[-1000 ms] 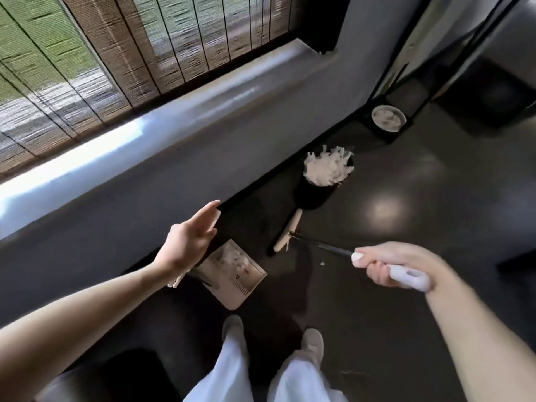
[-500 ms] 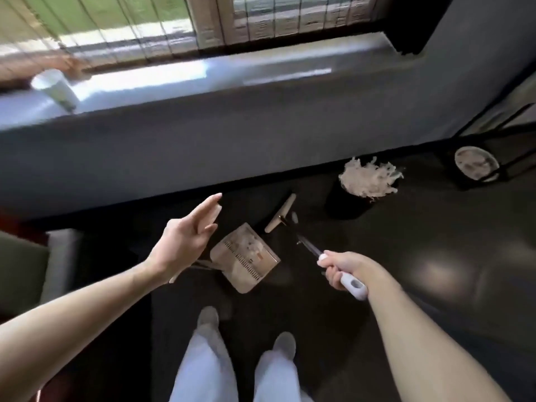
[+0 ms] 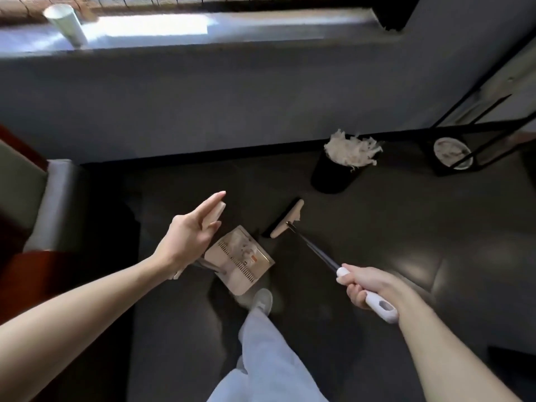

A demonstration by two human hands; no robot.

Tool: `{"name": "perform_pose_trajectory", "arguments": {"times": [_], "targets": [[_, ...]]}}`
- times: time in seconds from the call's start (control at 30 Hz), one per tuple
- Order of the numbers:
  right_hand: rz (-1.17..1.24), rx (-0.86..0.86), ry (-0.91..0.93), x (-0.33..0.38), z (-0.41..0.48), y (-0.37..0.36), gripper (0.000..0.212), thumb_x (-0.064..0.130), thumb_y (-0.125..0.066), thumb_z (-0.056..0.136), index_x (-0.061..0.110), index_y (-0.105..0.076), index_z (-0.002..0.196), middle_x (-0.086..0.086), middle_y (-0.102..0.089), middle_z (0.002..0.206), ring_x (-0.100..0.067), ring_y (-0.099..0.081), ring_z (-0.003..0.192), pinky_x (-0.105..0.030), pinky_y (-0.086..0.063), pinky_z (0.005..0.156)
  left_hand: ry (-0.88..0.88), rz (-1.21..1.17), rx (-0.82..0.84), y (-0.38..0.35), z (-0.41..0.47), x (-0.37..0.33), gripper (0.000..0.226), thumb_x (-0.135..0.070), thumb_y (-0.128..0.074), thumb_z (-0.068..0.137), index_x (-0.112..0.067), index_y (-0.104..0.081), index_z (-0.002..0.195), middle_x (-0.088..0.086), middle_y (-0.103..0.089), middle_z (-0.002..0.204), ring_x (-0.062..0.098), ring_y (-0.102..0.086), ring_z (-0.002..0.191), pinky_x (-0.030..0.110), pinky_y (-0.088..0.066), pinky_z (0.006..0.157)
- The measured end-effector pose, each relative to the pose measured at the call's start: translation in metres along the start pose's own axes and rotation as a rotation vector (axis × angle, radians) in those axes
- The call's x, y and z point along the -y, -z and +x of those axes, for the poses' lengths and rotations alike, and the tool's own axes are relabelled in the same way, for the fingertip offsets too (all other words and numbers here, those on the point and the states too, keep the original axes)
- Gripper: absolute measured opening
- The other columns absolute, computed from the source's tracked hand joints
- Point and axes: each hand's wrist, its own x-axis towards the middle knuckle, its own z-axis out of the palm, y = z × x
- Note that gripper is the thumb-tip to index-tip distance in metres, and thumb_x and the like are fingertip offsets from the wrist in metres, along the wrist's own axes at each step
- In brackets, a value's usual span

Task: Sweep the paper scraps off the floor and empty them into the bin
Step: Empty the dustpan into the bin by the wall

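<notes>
My right hand (image 3: 368, 285) has drifted a little lower and further right with the broom (image 3: 287, 220) since a moment ago, and only one shoe (image 3: 262, 300) now shows below me where two showed before.

My left arm reaches forward from the lower left, wrist bent back. The left hand (image 3: 188, 239) keeps its fingers (image 3: 211, 200) straight and pointing up towards the wall, while the thumb pins the top of the dustpan (image 3: 240, 265) handle against the palm. The pan hangs just below and right of that hand, with paper scraps (image 3: 242, 246) lying in it.

My right arm comes in from the lower right. Its fingers are curled tight round the white grip of the broom, whose dark pole slants up and left to the head on the floor (image 3: 406, 227) – just beyond the pan, apart from it.

The black bin (image 3: 330, 178) stands further off by the wall, heaped with more paper at its rim – well apart from both hands.
</notes>
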Motion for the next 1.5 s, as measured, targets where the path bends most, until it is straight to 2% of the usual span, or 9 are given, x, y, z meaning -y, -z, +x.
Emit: {"name": "perform_pose_trajectory", "arguments": {"times": [0.27,0.53,0.63,0.83,1.03,1.1,1.23,1.33,1.5], "targets": [[-0.201,0.025,0.098,-0.003,-0.06,0.06,0.056,-0.002,-0.043,0.095,0.03,-0.041,0.14,0.001,-0.04,0.049,-0.002,-0.032,0.035,-0.012,-0.026,0.028,0.051,-0.051,-0.026,-0.04,-0.059,-0.028,0.061,-0.02,-0.061,0.093,-0.061,-0.04,0.133,-0.013,-0.063,0.074,0.003,-0.046,0.042,0.019,-0.043,0.046],[-0.869,-0.135,0.336,0.066,-0.065,0.103,0.065,-0.001,-0.049,0.09,0.029,-0.036,0.146,-0.005,-0.055,0.057,-0.009,-0.047,0.036,-0.019,-0.039,0.037,0.162,-0.101,-0.117,-0.113,-0.08,-0.063,0.064,-0.019,-0.06,0.093,-0.07,-0.038,0.125,-0.004,-0.071,0.091,0.005,-0.055,0.055,0.021,-0.048,0.054],[-1.444,-0.337,0.459,0.094,-0.051,0.117,0.054,0.009,-0.042,0.091,0.02,-0.039,0.143,-0.011,-0.065,0.101,-0.024,-0.065,0.078,-0.032,-0.054,0.069,0.206,-0.122,-0.197,-0.147,-0.081,-0.073,0.067,-0.018,-0.061,0.093,-0.073,-0.038,0.122,-0.02,-0.067,0.089,0.011,-0.062,0.072,0.009,-0.046,0.058],[-1.758,-0.404,0.4,0.096,-0.013,0.148,0.044,0.005,-0.043,0.091,0.01,-0.046,0.135,-0.011,-0.059,0.112,-0.026,-0.065,0.085,-0.031,-0.052,0.064,0.269,-0.134,-0.334,-0.194,-0.076,-0.087,0.068,-0.014,-0.063,0.091,-0.071,-0.041,0.122,-0.05,-0.056,0.087,-0.016,-0.057,0.069,-0.004,-0.038,0.062],[-1.794,-0.145,0.305,0.05,-0.024,0.185,0.066,0.003,-0.039,0.086,0.018,-0.029,0.149,-0.007,-0.048,0.142,-0.027,-0.052,0.123,-0.03,-0.048,0.093,0.27,-0.126,-0.362,-0.205,-0.061,-0.101,0.064,-0.015,-0.063,0.091,-0.065,-0.043,0.125,-0.017,-0.064,0.112,-0.015,-0.059,0.072,-0.001,-0.041,0.065],[-1.757,-0.075,0.262,0.036,-0.034,0.195,0.078,0.001,-0.04,0.081,0.025,-0.022,0.153,-0.003,-0.057,0.133,-0.023,-0.06,0.111,-0.024,-0.048,0.072,0.252,-0.123,-0.359,-0.206,-0.058,-0.103,0.062,-0.016,-0.063,0.092,-0.063,-0.042,0.127,-0.013,-0.066,0.115,-0.004,-0.065,0.081,0.007,-0.048,0.071],[-1.609,0.014,0.218,0.033,-0.054,0.212,0.079,0.005,-0.044,0.08,0.034,-0.022,0.151,-0.003,-0.059,0.061,-0.013,-0.054,0.044,-0.021,-0.043,0.045,0.229,-0.108,-0.336,-0.208,-0.058,-0.101,0.061,-0.019,-0.062,0.092,-0.063,-0.041,0.128,-0.01,-0.066,0.119,0.011,-0.066,0.095,0.024,-0.052,0.09],[-1.503,0.041,0.243,0.034,-0.071,0.215,0.075,0.005,-0.047,0.083,0.034,-0.027,0.149,-0.004,-0.055,0.057,-0.012,-0.05,0.035,-0.02,-0.044,0.041,0.217,-0.108,-0.334,-0.206,-0.063,-0.096,0.06,-0.019,-0.061,0.092,-0.064,-0.041,0.127,-0.009,-0.068,0.108,-0.004,-0.062,0.074,0.008,-0.048,0.071],[-1.413,-0.016,0.327,0.015,-0.094,0.22,0.075,0.005,-0.05,0.082,0.033,-0.03,0.148,0.001,-0.054,0.045,-0.013,-0.05,0.036,-0.019,-0.042,0.041,0.139,-0.134,-0.352,-0.202,-0.085,-0.099,0.058,-0.016,-0.062,0.093,-0.055,-0.045,0.132,-0.007,-0.066,0.11,-0.01,-0.062,0.078,0.003,-0.046,0.068]]}}
